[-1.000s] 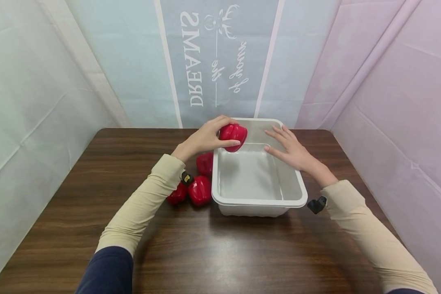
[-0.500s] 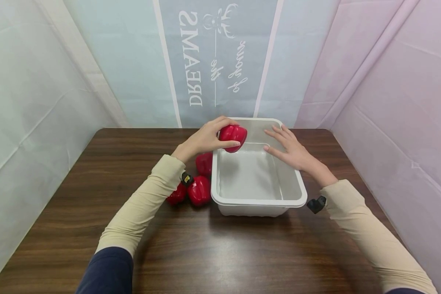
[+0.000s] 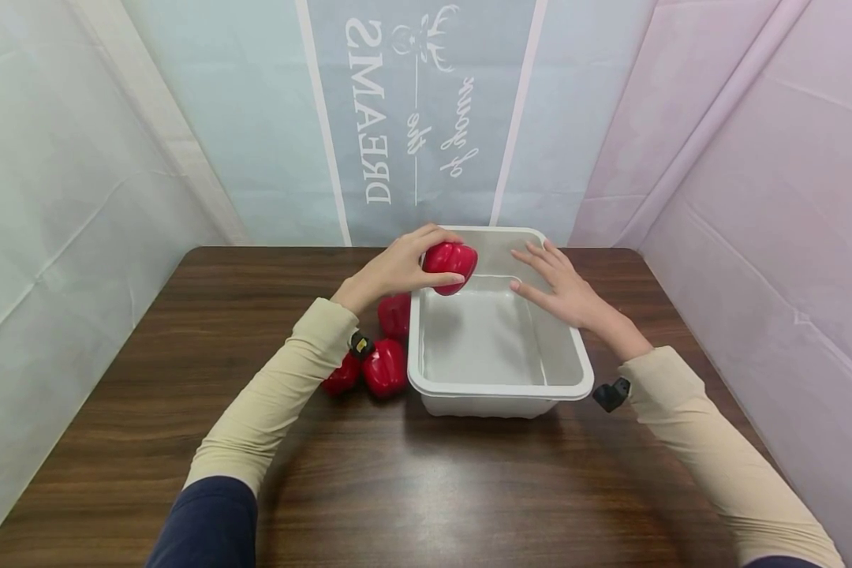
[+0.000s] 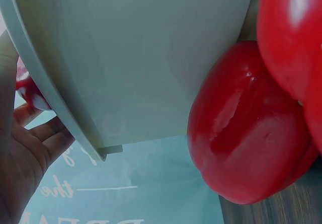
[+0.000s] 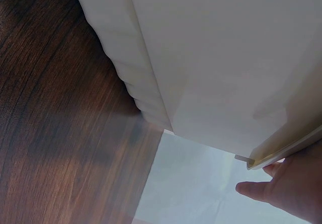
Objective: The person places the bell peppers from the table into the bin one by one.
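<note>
My left hand (image 3: pixel 406 264) grips a red bell pepper (image 3: pixel 451 265) over the left rim of a white plastic bin (image 3: pixel 497 390), thumb in front and fingers behind it. In the left wrist view, part of that held pepper shows past the bin's rim. My right hand (image 3: pixel 562 288) is spread over the bin's right rim, fingers extended toward the inside, holding nothing. Against the bin's left side lie more red peppers: one behind (image 3: pixel 394 315), one in front (image 3: pixel 385 368), and one (image 3: pixel 342 375) partly hidden by the left wrist. No pepper shows on the bin's floor.
A dark wood-grain table (image 3: pixel 426 489) bears the bin and peppers. Behind its far edge hangs a printed cloth (image 3: pixel 426 118) with mirrored lettering. Pale cloth walls rise on the left (image 3: pixel 78 197) and right (image 3: pixel 781 197).
Both hands and the held pepper stay in practically the same place. The whole head view shifts very slightly.
</note>
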Available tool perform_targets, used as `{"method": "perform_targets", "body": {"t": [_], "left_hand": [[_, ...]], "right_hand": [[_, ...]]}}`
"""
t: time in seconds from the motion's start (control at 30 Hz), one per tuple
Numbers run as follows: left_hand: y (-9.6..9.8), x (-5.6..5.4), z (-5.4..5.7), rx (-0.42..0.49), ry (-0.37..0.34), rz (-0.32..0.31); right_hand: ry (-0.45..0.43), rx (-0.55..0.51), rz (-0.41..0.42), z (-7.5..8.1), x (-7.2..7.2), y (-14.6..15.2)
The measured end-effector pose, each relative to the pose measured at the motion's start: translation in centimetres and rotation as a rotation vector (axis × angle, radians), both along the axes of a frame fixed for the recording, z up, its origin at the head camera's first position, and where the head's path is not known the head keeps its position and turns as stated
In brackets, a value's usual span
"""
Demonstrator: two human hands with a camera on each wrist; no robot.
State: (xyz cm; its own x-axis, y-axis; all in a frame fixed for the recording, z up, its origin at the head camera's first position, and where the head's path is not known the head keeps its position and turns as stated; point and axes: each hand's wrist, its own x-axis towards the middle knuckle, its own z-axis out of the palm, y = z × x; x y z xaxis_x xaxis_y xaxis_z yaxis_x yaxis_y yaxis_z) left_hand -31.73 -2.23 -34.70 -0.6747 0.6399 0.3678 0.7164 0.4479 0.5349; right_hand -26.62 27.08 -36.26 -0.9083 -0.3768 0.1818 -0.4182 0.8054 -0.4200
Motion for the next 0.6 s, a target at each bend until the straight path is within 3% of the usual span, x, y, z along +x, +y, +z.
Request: {"method": "perform_targets", "body": {"t": [0.3,0.6], "left_hand": [[0.04,0.09,0.06,-0.013,-0.012,0.001],[0.12,-0.07,-0.08,-0.005,0.022,-0.019]], "right_hand": [[0.012,-0.007,0.004,-0.06,0.00,0.00],[-0.015,-0.009,-0.005,0.11,0.08,-0.03]]}}
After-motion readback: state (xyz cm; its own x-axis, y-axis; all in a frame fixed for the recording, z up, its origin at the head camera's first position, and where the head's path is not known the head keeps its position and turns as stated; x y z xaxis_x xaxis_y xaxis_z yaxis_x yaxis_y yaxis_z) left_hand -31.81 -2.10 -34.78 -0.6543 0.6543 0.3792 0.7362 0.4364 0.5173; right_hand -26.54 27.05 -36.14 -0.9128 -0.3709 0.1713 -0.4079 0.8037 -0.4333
